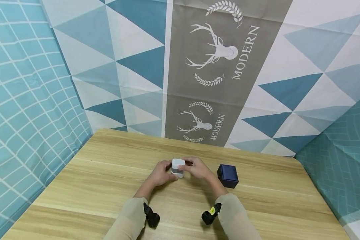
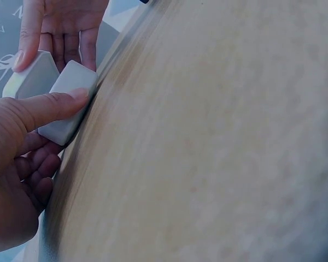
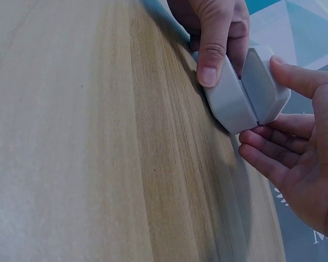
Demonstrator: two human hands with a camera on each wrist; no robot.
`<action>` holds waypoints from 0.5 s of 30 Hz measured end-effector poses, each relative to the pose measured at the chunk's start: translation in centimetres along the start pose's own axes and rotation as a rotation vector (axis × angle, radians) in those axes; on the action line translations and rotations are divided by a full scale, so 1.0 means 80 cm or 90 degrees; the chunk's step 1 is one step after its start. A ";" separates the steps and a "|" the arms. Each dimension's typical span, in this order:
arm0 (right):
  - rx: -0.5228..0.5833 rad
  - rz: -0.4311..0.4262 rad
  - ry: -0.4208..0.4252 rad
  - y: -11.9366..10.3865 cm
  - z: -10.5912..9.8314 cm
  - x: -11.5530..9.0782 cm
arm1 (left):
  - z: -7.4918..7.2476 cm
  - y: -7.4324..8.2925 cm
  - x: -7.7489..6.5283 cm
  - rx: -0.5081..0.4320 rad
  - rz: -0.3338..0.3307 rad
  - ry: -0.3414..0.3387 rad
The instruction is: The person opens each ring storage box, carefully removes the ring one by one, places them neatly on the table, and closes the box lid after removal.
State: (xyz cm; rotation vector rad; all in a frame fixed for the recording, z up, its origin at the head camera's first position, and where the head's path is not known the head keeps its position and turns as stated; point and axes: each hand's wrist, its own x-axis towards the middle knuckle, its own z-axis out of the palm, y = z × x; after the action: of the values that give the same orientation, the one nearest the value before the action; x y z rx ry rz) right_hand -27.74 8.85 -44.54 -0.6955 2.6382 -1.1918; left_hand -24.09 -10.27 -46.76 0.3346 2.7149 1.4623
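A small white hinged box (image 1: pixel 178 162), shaped like a ring box, sits between both hands over the wooden table. Its lid (image 3: pixel 269 90) stands partway open from the base (image 3: pixel 229 109). My left hand (image 1: pixel 159 174) grips the base, thumb on one side and fingers curled beneath, as the left wrist view shows. On the other side, my right hand (image 1: pixel 199 168) pinches the lid, with the thumb pressed on its outer face. The inside of the box is hidden in these views. To the right of the right hand stands a closed dark blue box (image 1: pixel 228 175).
The wooden table (image 1: pixel 108 200) reaches back to a wall of patterned cloth (image 1: pixel 198 66) with deer-head prints. Blue tiled-pattern cloth (image 1: pixel 24 93) borders the left side, and teal cloth (image 1: pixel 345 146) the right. A small black camera is strapped on each wrist.
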 end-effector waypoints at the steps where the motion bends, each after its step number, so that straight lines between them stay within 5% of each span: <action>1: 0.001 0.001 0.000 0.000 0.000 0.000 | 0.000 0.000 0.000 0.001 0.003 0.000; 15: -0.006 -0.005 -0.001 0.000 -0.002 0.001 | -0.001 0.001 -0.001 0.003 -0.010 0.000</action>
State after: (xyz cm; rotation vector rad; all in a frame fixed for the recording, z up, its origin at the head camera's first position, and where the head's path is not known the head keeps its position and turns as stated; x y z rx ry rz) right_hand -27.85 8.93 -44.48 -0.7091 2.6441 -1.1819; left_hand -24.04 -10.29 -46.70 0.3131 2.7151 1.4517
